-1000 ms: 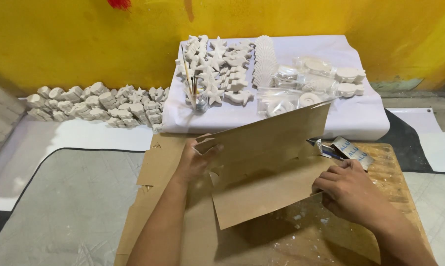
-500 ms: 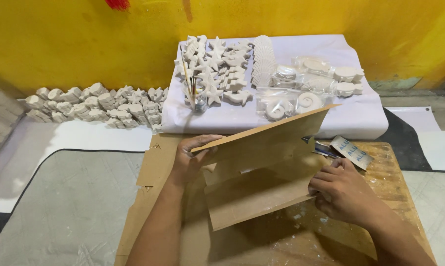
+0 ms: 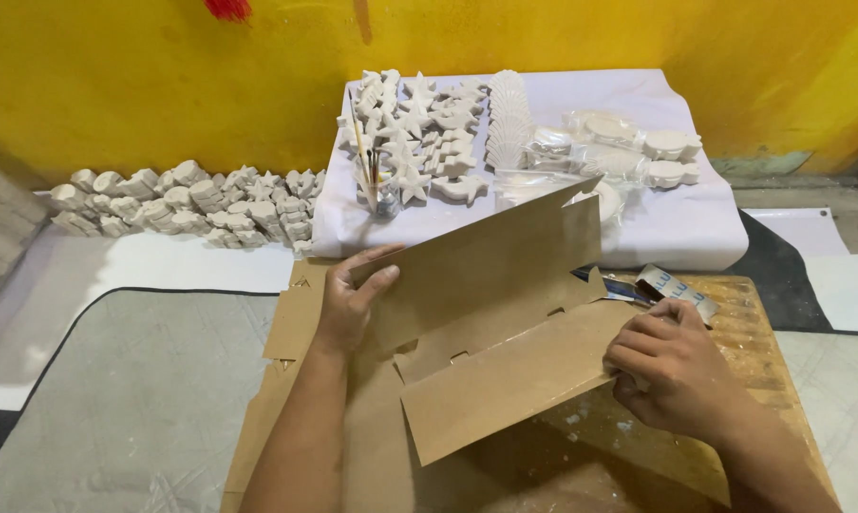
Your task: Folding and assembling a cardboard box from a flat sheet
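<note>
A flat brown cardboard box blank (image 3: 490, 313) with flaps and slots is held up over a wooden board (image 3: 761, 332). My left hand (image 3: 353, 299) grips its upper left edge, thumb in front, fingers behind. My right hand (image 3: 671, 366) pinches the right end of the lower flap, which folds toward me. The upper panel stands tilted, rising to the right. More cardboard (image 3: 291, 328) lies flat under the blank.
Behind, a white cloth-covered platform (image 3: 676, 223) carries several white plaster stars (image 3: 414, 123), shells (image 3: 507, 119), bagged pieces (image 3: 638, 152) and a jar of brushes (image 3: 372, 185). More plaster pieces (image 3: 182, 199) line the yellow wall at left. A grey mat (image 3: 115, 399) lies left.
The blank has been folded further: the lower flap now bends out toward me while the upper panel stands. My left hand shifted slightly left along the top edge; my right hand now pinches the flap's end.
</note>
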